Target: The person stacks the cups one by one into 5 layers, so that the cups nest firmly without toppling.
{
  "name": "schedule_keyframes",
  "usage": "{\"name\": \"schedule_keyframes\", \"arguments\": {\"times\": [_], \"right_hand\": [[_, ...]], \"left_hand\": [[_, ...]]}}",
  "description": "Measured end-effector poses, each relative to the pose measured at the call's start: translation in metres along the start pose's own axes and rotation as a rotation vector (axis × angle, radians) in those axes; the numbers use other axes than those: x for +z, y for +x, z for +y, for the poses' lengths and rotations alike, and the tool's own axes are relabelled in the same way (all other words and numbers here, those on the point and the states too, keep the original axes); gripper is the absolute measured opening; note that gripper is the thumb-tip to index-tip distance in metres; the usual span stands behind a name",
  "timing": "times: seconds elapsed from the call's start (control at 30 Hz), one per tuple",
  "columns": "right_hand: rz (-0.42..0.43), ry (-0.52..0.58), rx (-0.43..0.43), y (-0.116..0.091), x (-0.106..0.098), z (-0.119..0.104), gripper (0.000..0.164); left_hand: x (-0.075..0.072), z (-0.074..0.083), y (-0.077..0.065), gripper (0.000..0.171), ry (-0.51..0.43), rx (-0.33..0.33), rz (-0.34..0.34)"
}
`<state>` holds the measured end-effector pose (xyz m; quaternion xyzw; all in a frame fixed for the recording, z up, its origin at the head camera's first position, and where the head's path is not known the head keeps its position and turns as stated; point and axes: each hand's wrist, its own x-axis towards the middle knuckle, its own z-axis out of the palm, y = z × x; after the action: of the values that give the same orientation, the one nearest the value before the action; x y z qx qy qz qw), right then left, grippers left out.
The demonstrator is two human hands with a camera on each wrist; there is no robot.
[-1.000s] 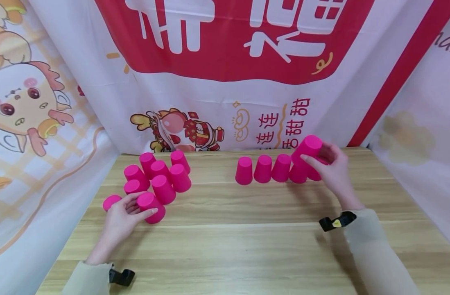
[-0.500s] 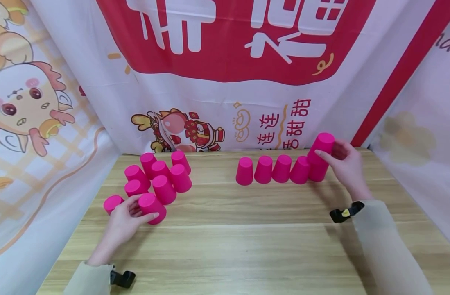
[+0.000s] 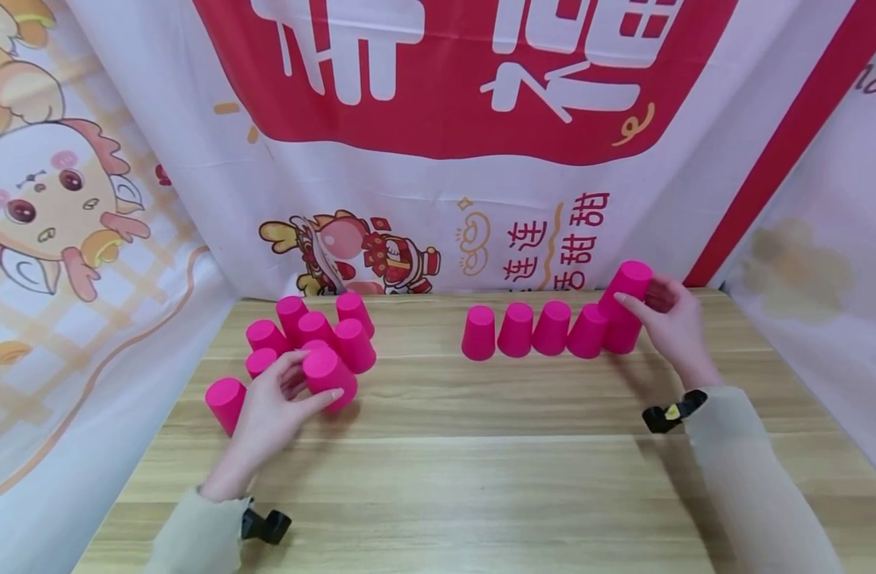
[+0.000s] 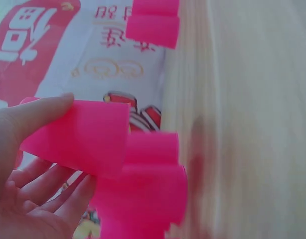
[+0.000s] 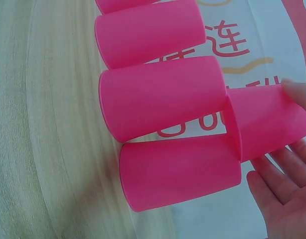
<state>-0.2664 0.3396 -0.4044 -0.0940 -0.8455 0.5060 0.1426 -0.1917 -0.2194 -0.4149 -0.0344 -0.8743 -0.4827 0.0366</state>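
My left hand (image 3: 276, 410) grips an upside-down pink cup (image 3: 330, 379), thumb on one side and fingers on the other. In the left wrist view its rim stands higher off the table than the rims of the cups beyond it. A cluster of pink cups (image 3: 355, 344) stands mouth-down just behind this hand, partly hidden by it. At the right, my right hand (image 3: 670, 323) holds another pink cup (image 3: 627, 285) by its sides. In the right wrist view, that cup's rim touches the tops of the two end cups (image 5: 180, 172) of a row.
Several upside-down pink cups (image 3: 516, 329) form a side-by-side row at the back right of the wooden table (image 3: 473, 494). One single cup (image 3: 225, 402) stands left of my left hand. A printed cloth (image 3: 438, 183) hangs behind the table's back edge.
My left hand has lifted its cup and moved it right and toward the back. My right hand has moved its cup rightward to the row's end, then stayed there over the last half second.
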Motion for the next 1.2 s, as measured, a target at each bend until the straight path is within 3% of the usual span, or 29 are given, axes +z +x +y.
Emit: {"name": "schedule_keyframes", "arguments": {"times": [0.33,0.6,0.8,1.2], "right_hand": [[-0.006,-0.007,0.006,-0.001,0.000,0.001,0.085],[-0.006,-0.016,-0.005,0.000,0.001,0.002,0.086],[-0.002,-0.018,-0.022,0.000,0.000,0.001,0.083],[-0.022,-0.032,0.003,0.002,-0.002,0.003,0.091]], "left_hand": [[0.038,0.040,0.024,0.069,-0.090,0.153,0.042],[0.082,0.065,0.042,0.066,-0.173,0.218,-0.004],[0.119,0.075,0.055,0.063,-0.243,0.250,-0.056],[0.179,0.093,0.078,0.065,-0.354,0.243,-0.060]]}}
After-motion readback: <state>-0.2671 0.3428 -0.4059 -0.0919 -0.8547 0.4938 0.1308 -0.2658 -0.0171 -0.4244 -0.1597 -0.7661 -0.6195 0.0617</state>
